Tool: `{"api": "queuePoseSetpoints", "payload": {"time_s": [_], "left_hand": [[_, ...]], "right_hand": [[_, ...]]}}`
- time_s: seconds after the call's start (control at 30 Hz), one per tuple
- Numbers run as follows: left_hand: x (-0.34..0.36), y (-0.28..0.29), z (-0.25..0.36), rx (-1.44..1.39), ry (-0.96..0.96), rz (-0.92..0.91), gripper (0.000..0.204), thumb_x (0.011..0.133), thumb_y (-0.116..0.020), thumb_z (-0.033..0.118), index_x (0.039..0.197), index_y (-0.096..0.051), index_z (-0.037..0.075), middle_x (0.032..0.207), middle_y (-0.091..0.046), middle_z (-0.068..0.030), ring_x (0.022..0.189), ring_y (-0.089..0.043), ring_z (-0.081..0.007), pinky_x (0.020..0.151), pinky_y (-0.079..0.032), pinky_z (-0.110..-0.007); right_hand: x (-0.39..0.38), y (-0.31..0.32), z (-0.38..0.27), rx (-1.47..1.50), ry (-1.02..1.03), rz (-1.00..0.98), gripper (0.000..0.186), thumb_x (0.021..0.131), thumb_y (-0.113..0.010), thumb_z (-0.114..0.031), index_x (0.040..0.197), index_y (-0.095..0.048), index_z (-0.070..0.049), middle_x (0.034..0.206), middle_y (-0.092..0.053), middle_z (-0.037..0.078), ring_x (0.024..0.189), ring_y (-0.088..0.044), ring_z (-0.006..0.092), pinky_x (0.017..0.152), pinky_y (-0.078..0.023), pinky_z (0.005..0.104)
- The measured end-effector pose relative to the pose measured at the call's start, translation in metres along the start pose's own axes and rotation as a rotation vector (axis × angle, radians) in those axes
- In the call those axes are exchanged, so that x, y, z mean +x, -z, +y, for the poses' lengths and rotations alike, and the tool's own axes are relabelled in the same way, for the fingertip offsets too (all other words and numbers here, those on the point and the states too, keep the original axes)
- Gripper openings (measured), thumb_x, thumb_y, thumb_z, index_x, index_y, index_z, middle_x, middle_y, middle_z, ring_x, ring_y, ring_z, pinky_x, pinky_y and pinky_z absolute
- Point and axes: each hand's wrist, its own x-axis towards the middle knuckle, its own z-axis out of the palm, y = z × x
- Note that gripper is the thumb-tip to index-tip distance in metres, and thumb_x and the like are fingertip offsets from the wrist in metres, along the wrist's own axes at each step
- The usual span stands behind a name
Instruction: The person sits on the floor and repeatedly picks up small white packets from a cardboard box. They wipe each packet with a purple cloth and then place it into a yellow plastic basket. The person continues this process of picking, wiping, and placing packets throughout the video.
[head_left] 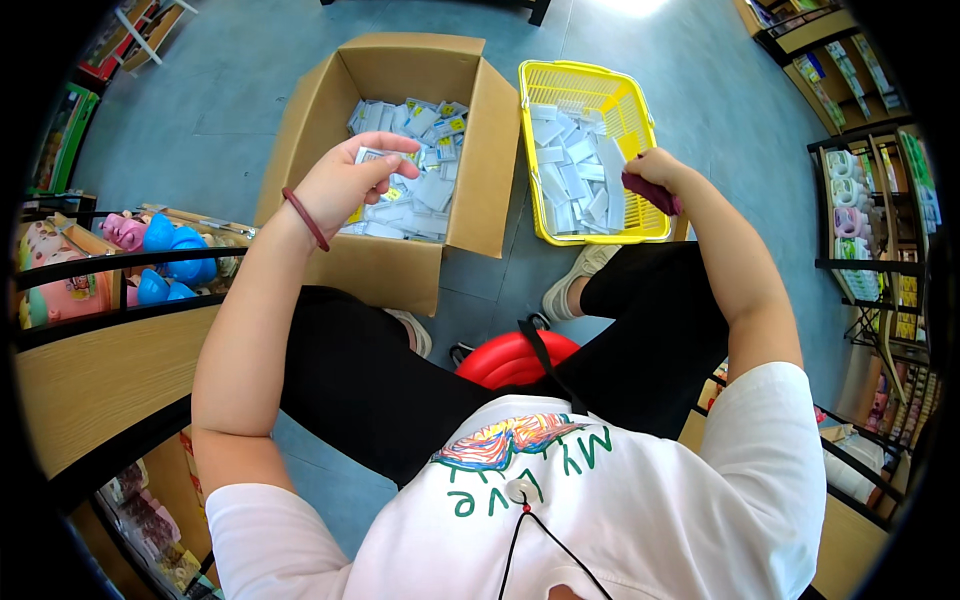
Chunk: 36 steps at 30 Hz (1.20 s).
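My left hand (345,185) is raised over the open cardboard box (480,160), a small white rectangular tag (372,156) pinched between thumb and fingers. Many similar white tags (432,190) lie heaped inside the box, some bearing yellow patches. Beside the right rim of the yellow plastic basket (640,130), my right hand (660,170) is closed around a maroon cloth (655,194). Loosely piled in the basket are more white tags (572,170), and one longer pale strip (610,182) stands along the pile's right side.
Between my legs is a red round seat (515,358). Shelving with blue and pink toys (180,250) borders my left side. On the right stand shelves (850,220) of packaged goods. Both containers rest on the blue-grey floor (235,110) beyond my feet.
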Motion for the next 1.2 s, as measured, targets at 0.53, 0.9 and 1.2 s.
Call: {"api": "queuePoseSetpoints", "payload": {"time_s": [0.53,0.9,1.2], "left_hand": [[-0.028,-0.007,-0.016,0.84,-0.098,-0.296,0.025,0.088,-0.046,0.006,0.109,-0.059,0.007,0.095,-0.064,-0.0128,0.093,-0.059,-0.0262,0.084,-0.046,-0.034],[-0.055,-0.038,-0.016,1.181,-0.179,-0.387,0.037,0.078,-0.048,-0.002,0.112,-0.059,0.006,0.104,-0.063,-0.0174,0.1,-0.059,-0.0325,0.087,-0.046,-0.037],[-0.05,-0.078,-0.006,1.304,-0.39,-0.617,0.017,0.08,-0.05,0.01,0.092,-0.061,0.004,0.083,-0.065,-0.0162,0.084,-0.063,-0.0323,0.074,-0.05,-0.04]], "right_hand": [[0.017,-0.033,0.054,-0.184,-0.066,-0.043,0.027,0.077,-0.066,-0.026,0.092,-0.066,-0.003,0.087,-0.066,0.011,0.074,-0.063,0.0198,0.066,-0.05,0.0335],[-0.034,-0.049,-0.023,-0.027,0.223,0.025,0.024,0.079,-0.056,-0.011,0.1,-0.064,-0.002,0.07,-0.064,0.01,0.054,-0.06,0.0179,0.052,-0.049,0.0305],[-0.096,-0.095,-0.153,0.335,0.565,-0.376,0.025,0.087,-0.061,-0.023,0.098,-0.062,0.0,0.086,-0.067,0.005,0.073,-0.062,0.009,0.063,-0.049,0.022]]}}
